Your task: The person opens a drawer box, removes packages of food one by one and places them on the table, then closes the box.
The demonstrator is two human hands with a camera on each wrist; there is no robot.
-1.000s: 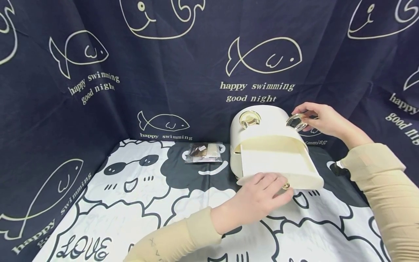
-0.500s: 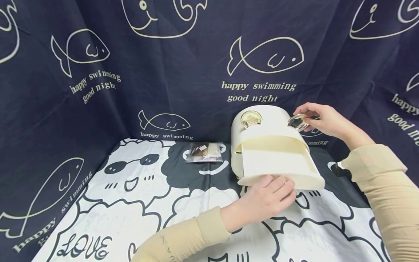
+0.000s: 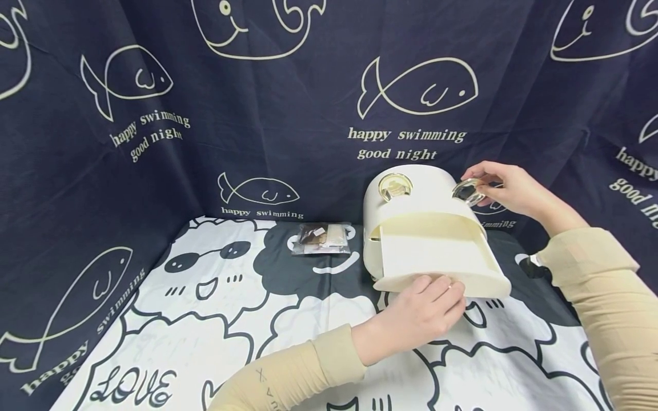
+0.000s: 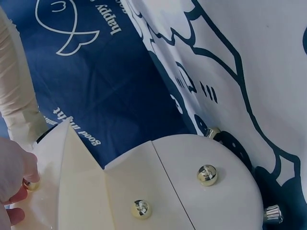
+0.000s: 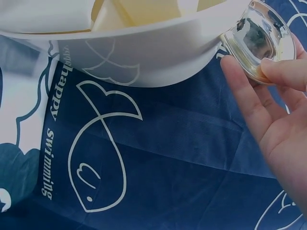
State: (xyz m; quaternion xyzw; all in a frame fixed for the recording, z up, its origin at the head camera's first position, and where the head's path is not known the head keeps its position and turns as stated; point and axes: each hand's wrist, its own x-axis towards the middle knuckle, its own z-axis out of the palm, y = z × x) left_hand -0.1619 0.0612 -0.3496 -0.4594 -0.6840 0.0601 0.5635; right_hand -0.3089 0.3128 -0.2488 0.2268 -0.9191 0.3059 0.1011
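Note:
A cream storage box (image 3: pixel 426 197) with a rounded top has its top drawer (image 3: pixel 432 251) pulled out; no contents show inside. My left hand (image 3: pixel 424 314) is at the drawer front (image 3: pixel 488 284), its fingers around a small gold knob (image 4: pixel 31 185), which the left wrist view shows between them. My right hand (image 3: pixel 501 185) pinches the gold round ear-shaped piece (image 5: pixel 259 43) at the box's top right between thumb and fingers. A matching gold ear piece (image 3: pixel 396 187) stands on the top left. Two more gold knobs, a nearer one (image 4: pixel 141 209) and a lower one (image 4: pixel 207 175), show below.
A clear plastic packet (image 3: pixel 321 238) with brown and cream contents lies left of the box. A white and dark cartoon-print cloth (image 3: pixel 205 354) covers the table. Dark blue fish-print curtain (image 3: pixel 288 125) hangs close behind the box. Gold feet (image 4: pixel 273 214) support the box.
My left hand has shifted slightly right along the drawer front, now covering the gold knob that showed beside its fingers. The drawer stays pulled out; my right hand keeps its grip on the ear piece.

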